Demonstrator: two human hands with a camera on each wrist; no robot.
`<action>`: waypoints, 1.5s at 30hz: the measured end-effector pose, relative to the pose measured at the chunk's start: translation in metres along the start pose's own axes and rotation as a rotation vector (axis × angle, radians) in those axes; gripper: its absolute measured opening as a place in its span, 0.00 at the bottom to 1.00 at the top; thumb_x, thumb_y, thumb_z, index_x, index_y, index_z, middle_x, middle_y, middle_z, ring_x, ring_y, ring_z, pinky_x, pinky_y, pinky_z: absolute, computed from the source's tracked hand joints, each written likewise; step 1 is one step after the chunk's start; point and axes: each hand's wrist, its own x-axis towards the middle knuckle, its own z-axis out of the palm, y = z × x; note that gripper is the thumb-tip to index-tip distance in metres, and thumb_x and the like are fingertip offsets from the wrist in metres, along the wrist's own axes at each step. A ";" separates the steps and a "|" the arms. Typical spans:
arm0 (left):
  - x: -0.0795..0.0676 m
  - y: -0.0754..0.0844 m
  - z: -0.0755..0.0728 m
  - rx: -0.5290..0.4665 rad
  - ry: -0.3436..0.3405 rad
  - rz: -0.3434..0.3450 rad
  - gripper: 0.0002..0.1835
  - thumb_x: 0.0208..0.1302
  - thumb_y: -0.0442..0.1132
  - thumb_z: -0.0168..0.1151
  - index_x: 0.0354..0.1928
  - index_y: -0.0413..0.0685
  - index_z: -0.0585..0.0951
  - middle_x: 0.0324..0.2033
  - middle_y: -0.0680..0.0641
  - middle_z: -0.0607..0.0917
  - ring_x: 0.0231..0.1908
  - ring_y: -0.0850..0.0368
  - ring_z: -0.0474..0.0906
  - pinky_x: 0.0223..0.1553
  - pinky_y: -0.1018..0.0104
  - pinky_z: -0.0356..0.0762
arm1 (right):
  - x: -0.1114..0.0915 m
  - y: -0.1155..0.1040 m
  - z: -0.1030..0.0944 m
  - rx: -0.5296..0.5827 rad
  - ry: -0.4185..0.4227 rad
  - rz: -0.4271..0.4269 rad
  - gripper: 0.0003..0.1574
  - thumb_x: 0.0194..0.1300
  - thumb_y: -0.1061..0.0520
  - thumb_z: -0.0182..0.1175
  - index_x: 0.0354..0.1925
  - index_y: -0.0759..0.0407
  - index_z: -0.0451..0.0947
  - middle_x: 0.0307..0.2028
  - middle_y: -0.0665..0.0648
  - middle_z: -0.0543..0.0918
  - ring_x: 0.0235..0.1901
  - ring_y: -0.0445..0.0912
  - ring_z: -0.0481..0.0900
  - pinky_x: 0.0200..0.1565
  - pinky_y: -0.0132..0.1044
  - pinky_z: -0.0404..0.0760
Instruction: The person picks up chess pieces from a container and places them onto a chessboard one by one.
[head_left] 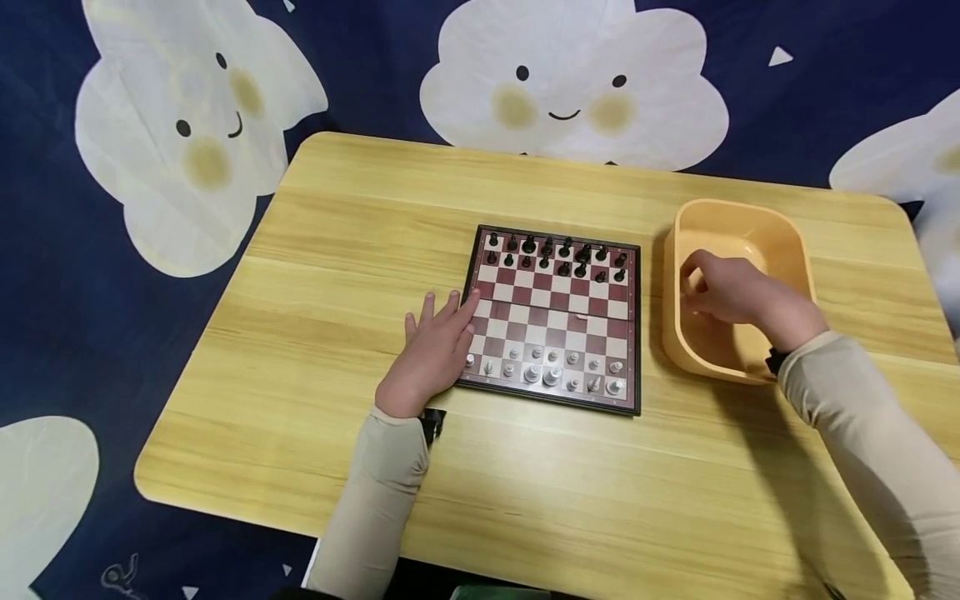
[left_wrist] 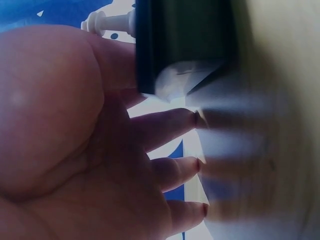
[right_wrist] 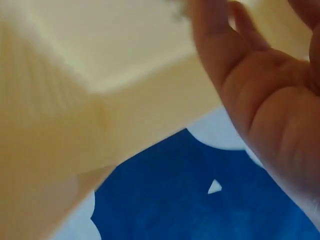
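Observation:
A folding chessboard (head_left: 525, 315) lies open on the table, black pieces (head_left: 565, 247) in two rows at its far side and white pieces (head_left: 552, 377) in rows at its near side. Along the board's left edge my left hand (head_left: 427, 354) rests with fingers spread, the fingertips on the table in the left wrist view and the thumb side against the board. My right hand (head_left: 726, 287) reaches into an orange plastic bin (head_left: 738, 374), fingers bent downward. A small blurred grey patch shows by its fingertips in the right wrist view; I cannot tell whether they hold anything.
The bin stands just right of the chessboard on the light wood table (head_left: 300, 333). Behind the table hangs a dark blue cloth (head_left: 375, 50) printed with smiling clouds. A dark band circles each wrist.

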 end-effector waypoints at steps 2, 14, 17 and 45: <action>0.000 -0.001 0.000 -0.005 0.000 0.000 0.30 0.84 0.42 0.40 0.83 0.58 0.54 0.80 0.38 0.53 0.80 0.34 0.31 0.73 0.30 0.28 | 0.005 0.003 0.005 -0.033 0.023 -0.049 0.18 0.65 0.65 0.66 0.48 0.69 0.70 0.27 0.57 0.86 0.22 0.47 0.82 0.36 0.46 0.77; -0.001 -0.001 0.000 -0.009 0.004 0.005 0.30 0.84 0.43 0.40 0.83 0.58 0.54 0.81 0.39 0.52 0.80 0.34 0.31 0.74 0.30 0.28 | -0.021 0.007 0.005 0.306 0.244 -0.052 0.13 0.73 0.65 0.61 0.53 0.70 0.80 0.34 0.57 0.89 0.28 0.39 0.85 0.35 0.32 0.82; -0.001 0.001 0.000 -0.010 -0.003 0.011 0.30 0.85 0.43 0.39 0.83 0.58 0.53 0.81 0.39 0.52 0.80 0.34 0.31 0.74 0.31 0.28 | -0.038 0.004 0.007 0.935 0.377 -0.103 0.15 0.75 0.69 0.58 0.57 0.71 0.80 0.36 0.56 0.88 0.31 0.40 0.86 0.35 0.30 0.85; 0.002 0.000 0.001 -0.004 -0.004 0.003 0.30 0.85 0.43 0.39 0.83 0.58 0.53 0.81 0.39 0.52 0.80 0.34 0.31 0.74 0.31 0.28 | -0.062 -0.052 -0.012 1.535 0.027 -0.428 0.20 0.81 0.71 0.39 0.53 0.72 0.79 0.43 0.59 0.84 0.29 0.48 0.73 0.32 0.34 0.75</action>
